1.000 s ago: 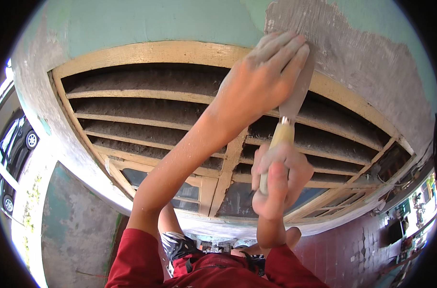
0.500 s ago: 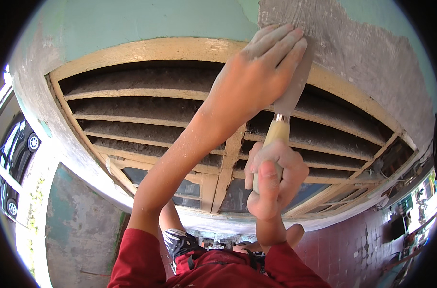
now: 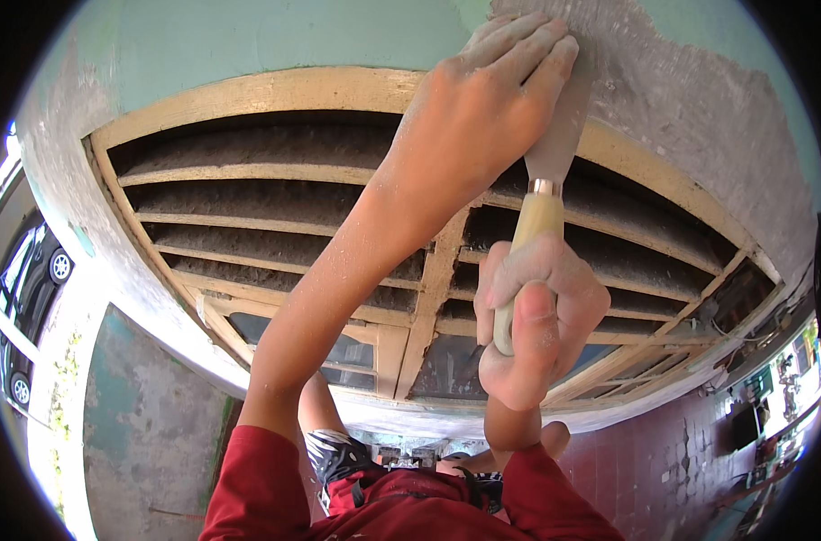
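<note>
Metal-bladed scraper with pale wooden handle (image 3: 538,225) held upper right of frame: handle clenched in right hand (image 3: 536,329), blade pressed flat by left hand (image 3: 491,99). Grey bare plaster patch (image 3: 690,117) already stripped; green painted wall (image 3: 248,41) upper left untouched, plenty left tbh.

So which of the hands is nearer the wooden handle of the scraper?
Right. The right hand is wrapped around the wooden handle; the left hand presses on the metal blade higher up, against the wall.

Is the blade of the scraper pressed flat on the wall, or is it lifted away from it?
Pressed on. The left hand lays its fingers over the scraper blade against the bare grey wall; the right hand grips the wooden handle.
</note>
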The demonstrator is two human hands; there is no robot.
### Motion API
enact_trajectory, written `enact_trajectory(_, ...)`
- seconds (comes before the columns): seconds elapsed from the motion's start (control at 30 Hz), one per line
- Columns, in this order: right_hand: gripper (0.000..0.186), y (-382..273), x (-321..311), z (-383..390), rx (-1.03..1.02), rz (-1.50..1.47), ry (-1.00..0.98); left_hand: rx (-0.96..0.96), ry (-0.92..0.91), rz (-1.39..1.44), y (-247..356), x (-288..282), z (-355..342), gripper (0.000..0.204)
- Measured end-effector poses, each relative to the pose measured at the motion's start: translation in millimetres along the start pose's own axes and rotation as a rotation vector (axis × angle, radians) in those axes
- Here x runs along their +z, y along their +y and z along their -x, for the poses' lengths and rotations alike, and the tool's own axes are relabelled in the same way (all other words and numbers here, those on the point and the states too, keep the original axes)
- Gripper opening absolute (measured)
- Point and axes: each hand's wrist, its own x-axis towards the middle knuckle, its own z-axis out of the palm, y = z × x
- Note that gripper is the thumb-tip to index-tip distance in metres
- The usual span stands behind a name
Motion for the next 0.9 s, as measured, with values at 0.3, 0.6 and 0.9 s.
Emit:
enact_trajectory(0.3, 0.041, -4.2, 7.0, 0.9, -0.062, -0.060, -0.013, 0.018, -0.013, -0.036, -4.2, -3.9, 5.0, 0.040)
enact_trajectory(0.6, 0.032, 15.5, 11.3, -0.4, -0.148, -0.023, -0.018, 0.046, -0.083, -0.022, -9.6, -11.2, -0.1, 0.040)
enact_trajectory(0.9, 0.039, 7.5, 12.5, 2.4, -0.040, -0.044, -0.011, 0.044, 0.021, -0.012, -11.5, -3.7, 5.6, 0.041)
